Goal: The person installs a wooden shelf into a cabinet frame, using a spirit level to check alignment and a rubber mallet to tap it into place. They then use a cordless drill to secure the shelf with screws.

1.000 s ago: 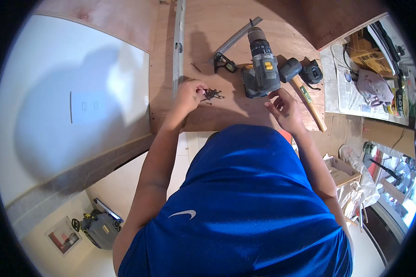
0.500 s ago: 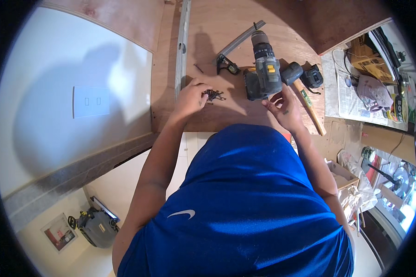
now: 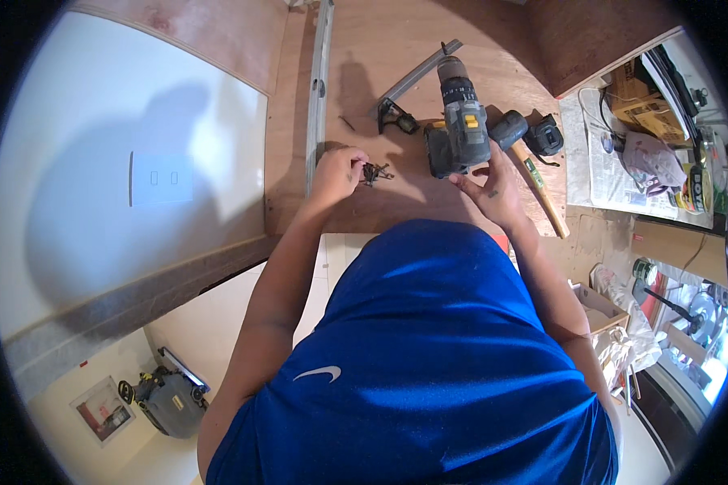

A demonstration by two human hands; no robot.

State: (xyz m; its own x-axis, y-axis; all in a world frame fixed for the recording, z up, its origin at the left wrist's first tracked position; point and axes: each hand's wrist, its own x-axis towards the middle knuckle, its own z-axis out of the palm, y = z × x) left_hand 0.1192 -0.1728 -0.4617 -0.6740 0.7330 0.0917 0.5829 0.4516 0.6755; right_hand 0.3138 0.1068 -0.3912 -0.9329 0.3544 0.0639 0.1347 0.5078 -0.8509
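My left hand [image 3: 341, 174] is over the plywood surface [image 3: 404, 198]. Its thumb and fingertips pinch together at the left edge of a small pile of dark screws [image 3: 378, 173], with screws between them partly hidden. A grey and black cordless drill [image 3: 465, 121] with a yellow switch points away from me, its battery to the lower left. My right hand [image 3: 497, 190] is closed at the drill's rear end, thumb at the near side. Some of its fingers are hidden behind the drill body. One loose screw [image 3: 346, 123] lies beyond the pile.
Right of the drill lie a wooden-handled mallet [image 3: 539, 178] and a black battery pack [image 3: 546, 136]. A combination square [image 3: 412, 81] lies beyond the drill. A metal level [image 3: 319, 89] runs along the left. A white wall with a switch plate [image 3: 162, 178] stands at the left.
My left fingertips have shifted slightly at the pile, and the screws there lie a little differently. My right hand stays at the drill.
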